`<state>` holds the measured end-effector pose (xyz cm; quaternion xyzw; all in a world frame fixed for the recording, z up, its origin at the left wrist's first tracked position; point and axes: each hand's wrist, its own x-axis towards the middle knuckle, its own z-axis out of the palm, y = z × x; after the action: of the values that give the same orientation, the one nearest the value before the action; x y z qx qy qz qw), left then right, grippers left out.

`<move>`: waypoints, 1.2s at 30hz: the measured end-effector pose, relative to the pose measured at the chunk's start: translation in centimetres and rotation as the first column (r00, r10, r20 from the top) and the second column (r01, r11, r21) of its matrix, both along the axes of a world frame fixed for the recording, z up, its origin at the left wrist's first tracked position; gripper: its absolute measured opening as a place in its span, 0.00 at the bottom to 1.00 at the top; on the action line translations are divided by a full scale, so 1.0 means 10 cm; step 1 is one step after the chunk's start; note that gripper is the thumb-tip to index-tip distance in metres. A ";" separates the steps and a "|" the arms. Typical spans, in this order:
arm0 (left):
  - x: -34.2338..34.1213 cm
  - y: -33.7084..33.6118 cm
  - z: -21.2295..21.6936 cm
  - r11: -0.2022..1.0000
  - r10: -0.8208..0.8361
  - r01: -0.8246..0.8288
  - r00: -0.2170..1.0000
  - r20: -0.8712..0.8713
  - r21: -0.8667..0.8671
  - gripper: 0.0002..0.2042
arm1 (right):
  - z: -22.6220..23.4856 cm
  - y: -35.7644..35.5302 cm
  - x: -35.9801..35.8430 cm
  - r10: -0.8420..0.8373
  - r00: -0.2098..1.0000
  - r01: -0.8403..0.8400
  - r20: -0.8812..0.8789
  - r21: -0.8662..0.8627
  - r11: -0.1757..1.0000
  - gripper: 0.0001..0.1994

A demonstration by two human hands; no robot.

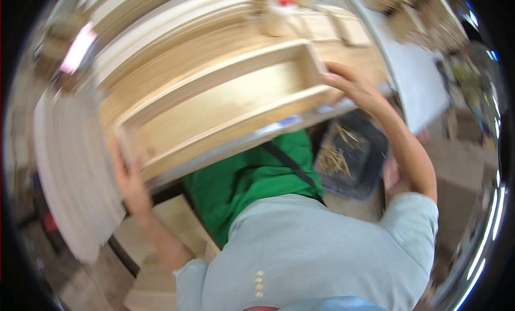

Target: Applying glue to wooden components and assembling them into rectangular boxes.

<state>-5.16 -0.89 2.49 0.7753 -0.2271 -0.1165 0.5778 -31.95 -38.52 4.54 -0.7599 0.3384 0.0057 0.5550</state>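
A long, shallow wooden box [230, 99] with raised sides lies across the front of the workbench, slanting up to the right. My left hand [130, 179] grips its left end, fingers up against the outer wall and slightly blurred. At the opposite end my right hand [351, 83] is closed round the corner, its fingers on the end wall. Nothing shows inside the box. I cannot tell whether it rests fully on the bench or is lifted a little.
Long pale boards [161, 42] are stacked at the back of the workbench [110, 101]. A white bottle with a red top [279, 16] stands behind the box, near small wood pieces [351, 29]. Many thin panels [75, 171] stand at left. A dark bin [357, 155] holds wood scraps.
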 end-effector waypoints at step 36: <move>0.34 -0.30 0.16 0.907 -0.057 0.071 0.997 -0.045 0.415 0.24 | 0.42 1.59 3.40 0.785 0.440 -0.886 -0.436 -0.068 0.459 0.18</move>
<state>-1.79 -3.93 4.10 0.8707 -0.2133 -0.1931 0.3988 2.08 -22.61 8.74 -0.8837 0.0008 0.3655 0.2923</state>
